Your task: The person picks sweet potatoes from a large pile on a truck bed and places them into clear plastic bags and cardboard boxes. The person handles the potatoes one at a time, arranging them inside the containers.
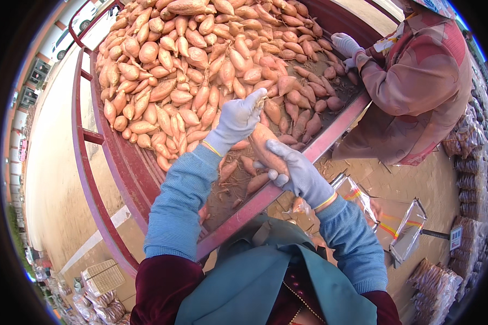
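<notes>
A long sweet potato (263,147) lies in my right hand (299,170), whose gloved fingers wrap its lower end over the red metal edge of a truck bed (264,199). My left hand (242,118), in a grey glove, is at the upper end of that sweet potato, thumb and index finger pinched together on its stringy root tip. Beyond both hands rises a large heap of sweet potatoes (187,77). A few loose ones, among them a sweet potato (227,171) with thin roots, lie on the bed floor below my left hand.
A co-worker (419,77) with gloved hands stands at the bed's right side. Red side rails (79,154) curve along the left. On the paving at right are a frame holding a clear plastic bag (398,219) and stacked bagged goods (435,288). A woven crate (103,277) stands lower left.
</notes>
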The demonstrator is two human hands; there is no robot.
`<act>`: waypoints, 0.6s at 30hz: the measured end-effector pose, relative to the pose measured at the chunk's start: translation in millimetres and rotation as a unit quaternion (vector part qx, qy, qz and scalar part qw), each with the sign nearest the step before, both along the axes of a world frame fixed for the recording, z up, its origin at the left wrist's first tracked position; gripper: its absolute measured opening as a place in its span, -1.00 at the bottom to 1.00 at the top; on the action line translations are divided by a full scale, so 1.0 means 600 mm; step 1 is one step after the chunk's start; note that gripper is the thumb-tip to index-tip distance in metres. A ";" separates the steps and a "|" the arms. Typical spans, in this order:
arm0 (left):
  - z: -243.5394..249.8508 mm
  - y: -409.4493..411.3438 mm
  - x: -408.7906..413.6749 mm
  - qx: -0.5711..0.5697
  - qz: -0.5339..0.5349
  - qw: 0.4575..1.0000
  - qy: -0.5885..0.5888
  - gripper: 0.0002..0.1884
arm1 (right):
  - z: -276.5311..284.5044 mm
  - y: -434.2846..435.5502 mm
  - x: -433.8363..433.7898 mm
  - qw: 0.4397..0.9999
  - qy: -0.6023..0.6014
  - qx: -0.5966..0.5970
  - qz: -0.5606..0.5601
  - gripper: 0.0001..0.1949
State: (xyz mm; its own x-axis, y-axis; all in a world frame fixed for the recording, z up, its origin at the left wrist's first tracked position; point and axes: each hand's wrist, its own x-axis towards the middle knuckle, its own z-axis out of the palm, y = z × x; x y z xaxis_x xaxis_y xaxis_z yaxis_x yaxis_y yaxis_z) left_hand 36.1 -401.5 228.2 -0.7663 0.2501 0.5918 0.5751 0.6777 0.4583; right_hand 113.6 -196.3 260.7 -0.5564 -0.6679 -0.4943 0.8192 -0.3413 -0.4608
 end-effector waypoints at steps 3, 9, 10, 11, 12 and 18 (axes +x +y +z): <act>-0.013 -0.077 -0.027 -0.319 0.108 0.941 -0.045 -0.58 | 0.021 0.037 0.036 0.995 -0.020 -0.097 -0.030 -0.49; -0.075 -0.183 0.038 -0.448 0.209 0.753 -0.434 -0.15 | -0.033 0.176 0.090 0.953 0.068 -0.265 -0.130 -0.40; -0.097 -0.190 0.044 -0.377 0.202 0.803 -0.414 -0.09 | -0.041 0.193 0.105 0.956 0.086 -0.236 -0.154 -0.37; -0.118 -0.182 0.052 -0.303 0.194 0.844 -0.398 -0.03 | -0.054 0.212 0.123 0.958 0.097 -0.206 -0.176 -0.35; -0.133 -0.136 0.043 -0.225 0.158 0.890 -0.363 -0.04 | -0.078 0.242 0.139 0.957 0.105 -0.176 -0.206 -0.31; -0.015 0.121 0.085 0.159 -0.041 0.869 -0.467 -0.18 | -0.136 0.415 0.253 0.922 0.026 0.118 -0.369 -0.43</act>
